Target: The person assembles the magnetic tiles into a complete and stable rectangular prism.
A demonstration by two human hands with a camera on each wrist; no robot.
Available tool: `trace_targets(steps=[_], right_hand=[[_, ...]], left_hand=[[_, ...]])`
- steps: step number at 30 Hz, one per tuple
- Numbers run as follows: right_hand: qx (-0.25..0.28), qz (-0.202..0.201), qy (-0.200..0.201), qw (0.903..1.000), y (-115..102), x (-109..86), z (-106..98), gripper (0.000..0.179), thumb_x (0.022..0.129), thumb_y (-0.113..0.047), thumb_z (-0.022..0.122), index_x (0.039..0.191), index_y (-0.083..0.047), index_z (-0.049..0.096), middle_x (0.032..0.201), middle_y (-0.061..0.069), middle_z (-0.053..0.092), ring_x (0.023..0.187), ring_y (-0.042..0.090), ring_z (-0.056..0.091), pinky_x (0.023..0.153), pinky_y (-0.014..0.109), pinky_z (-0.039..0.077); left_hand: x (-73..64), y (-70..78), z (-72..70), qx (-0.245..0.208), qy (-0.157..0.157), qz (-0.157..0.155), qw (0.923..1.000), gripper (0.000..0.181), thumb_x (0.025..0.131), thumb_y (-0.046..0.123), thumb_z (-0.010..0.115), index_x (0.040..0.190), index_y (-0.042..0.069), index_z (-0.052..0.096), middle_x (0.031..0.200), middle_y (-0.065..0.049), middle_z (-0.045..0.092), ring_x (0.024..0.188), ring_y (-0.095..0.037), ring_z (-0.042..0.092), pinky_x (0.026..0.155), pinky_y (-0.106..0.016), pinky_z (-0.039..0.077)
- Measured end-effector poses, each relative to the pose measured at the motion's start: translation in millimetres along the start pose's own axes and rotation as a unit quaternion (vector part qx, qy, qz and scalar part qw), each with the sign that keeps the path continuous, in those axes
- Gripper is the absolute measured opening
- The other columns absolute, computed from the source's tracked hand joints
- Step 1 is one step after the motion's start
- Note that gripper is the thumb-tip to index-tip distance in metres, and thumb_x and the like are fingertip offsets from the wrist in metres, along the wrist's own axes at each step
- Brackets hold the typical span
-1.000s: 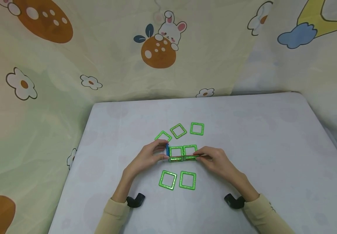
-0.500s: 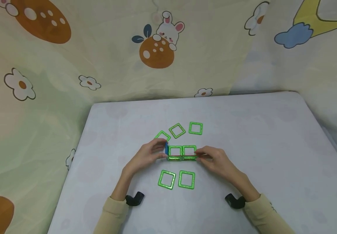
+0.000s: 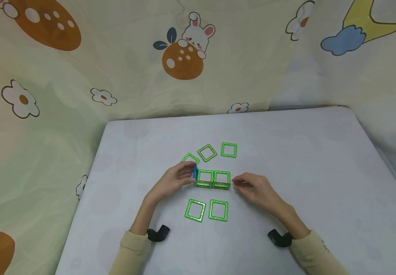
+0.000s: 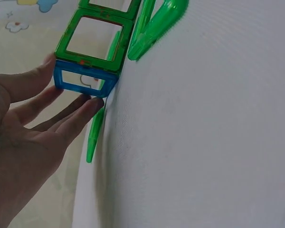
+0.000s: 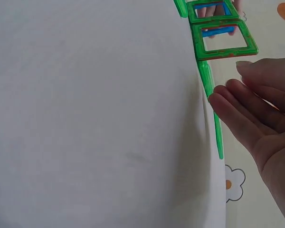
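Note:
Green square magnetic tiles (image 3: 213, 178) are joined in a small structure at the middle of the table, two of them side by side. A blue magnetic tile (image 4: 78, 89) stands upright at its left end. My left hand (image 3: 173, 181) grips this blue tile between thumb and fingers, with the fingers partly hidden behind it in the head view. My right hand (image 3: 257, 191) is just off the structure's right end. In the right wrist view a gap shows between its loosely bent fingers (image 5: 237, 116) and the nearest green tile (image 5: 228, 54), and it holds nothing.
Two loose green square tiles, one left (image 3: 195, 210) and one right (image 3: 218, 210), lie in front of the structure. Behind it lie three more, at left (image 3: 190, 156), middle (image 3: 207, 152) and right (image 3: 229, 150). A patterned cloth (image 3: 132, 57) hangs behind the white table (image 3: 304, 160).
My right hand has let go of the structure's right end and drawn a little to the right. My left hand keeps its grip on the blue tile.

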State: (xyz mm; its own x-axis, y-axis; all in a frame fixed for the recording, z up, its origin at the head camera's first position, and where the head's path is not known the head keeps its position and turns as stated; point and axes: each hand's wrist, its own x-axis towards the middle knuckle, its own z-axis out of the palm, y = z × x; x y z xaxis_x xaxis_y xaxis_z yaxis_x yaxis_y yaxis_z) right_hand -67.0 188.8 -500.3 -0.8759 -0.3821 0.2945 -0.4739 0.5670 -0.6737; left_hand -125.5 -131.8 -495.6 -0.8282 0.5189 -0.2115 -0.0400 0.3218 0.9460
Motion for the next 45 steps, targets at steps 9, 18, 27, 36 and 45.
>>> trace_targets(steps=[9, 18, 27, 36, 45], right_hand=[[0.004, -0.056, -0.018, 0.9983, -4.8, -8.7, 4.4, 0.026, 0.076, 0.011, 0.083, 0.097, -0.003, 0.075, 0.091, 0.001, 0.076, 0.08, 0.012, 0.071, 0.072, 0.028, 0.062], [-0.016, -0.038, -0.07, 0.9967, -28.8, -13.3, 14.0, 0.021, 0.081, 0.001, 0.084, 0.099, -0.004, 0.075, 0.096, 0.001, 0.074, 0.085, 0.011, 0.068, 0.075, 0.025, 0.061], [-0.16, -0.092, -0.067, 0.9805, -50.6, -23.0, 27.1, 0.038, 0.079, -0.025, 0.091, 0.106, -0.005, 0.072, 0.102, 0.002, 0.071, 0.091, 0.013, 0.068, 0.075, 0.024, 0.061], [-0.254, -0.047, -0.091, 0.9618, -66.6, -26.4, 31.8, 0.065, 0.073, -0.044, 0.092, 0.116, -0.001, 0.069, 0.11, 0.007, 0.069, 0.095, 0.019, 0.065, 0.077, 0.032, 0.061], [-0.28, -0.02, -0.111, 0.9535, -68.8, -24.0, 37.5, 0.066, 0.073, -0.043, 0.093, 0.117, 0.0, 0.071, 0.109, 0.009, 0.065, 0.092, 0.019, 0.06, 0.074, 0.03, 0.059]], left_hand=[[1.6, 3.3, -1.3, -0.001, -0.005, 0.001, 1.0, 0.057, 0.102, 0.013, 0.065, 0.155, 0.008, 0.044, 0.155, -0.008, 0.051, 0.139, -0.024, 0.055, 0.113, -0.034, 0.048], [-0.1, 5.4, -1.3, -0.014, -0.002, -0.001, 0.9999, 0.057, 0.102, 0.012, 0.065, 0.155, 0.006, 0.045, 0.155, -0.013, 0.051, 0.137, -0.028, 0.057, 0.113, -0.04, 0.048], [-0.2, 4.5, 1.1, -0.003, 0.016, -0.005, 0.9999, 0.052, 0.104, 0.013, 0.062, 0.154, 0.012, 0.047, 0.151, -0.011, 0.055, 0.141, -0.027, 0.053, 0.114, -0.041, 0.047], [0.8, 3.9, 4.2, -0.002, 0.012, 0.0, 0.9999, 0.052, 0.105, 0.016, 0.059, 0.155, 0.012, 0.046, 0.153, -0.011, 0.053, 0.144, -0.028, 0.05, 0.117, -0.046, 0.043], [0.3, 4.2, 7.4, -0.014, 0.018, 0.004, 0.9997, 0.05, 0.105, 0.015, 0.057, 0.154, 0.012, 0.047, 0.156, -0.011, 0.05, 0.145, -0.028, 0.048, 0.12, -0.044, 0.04]])
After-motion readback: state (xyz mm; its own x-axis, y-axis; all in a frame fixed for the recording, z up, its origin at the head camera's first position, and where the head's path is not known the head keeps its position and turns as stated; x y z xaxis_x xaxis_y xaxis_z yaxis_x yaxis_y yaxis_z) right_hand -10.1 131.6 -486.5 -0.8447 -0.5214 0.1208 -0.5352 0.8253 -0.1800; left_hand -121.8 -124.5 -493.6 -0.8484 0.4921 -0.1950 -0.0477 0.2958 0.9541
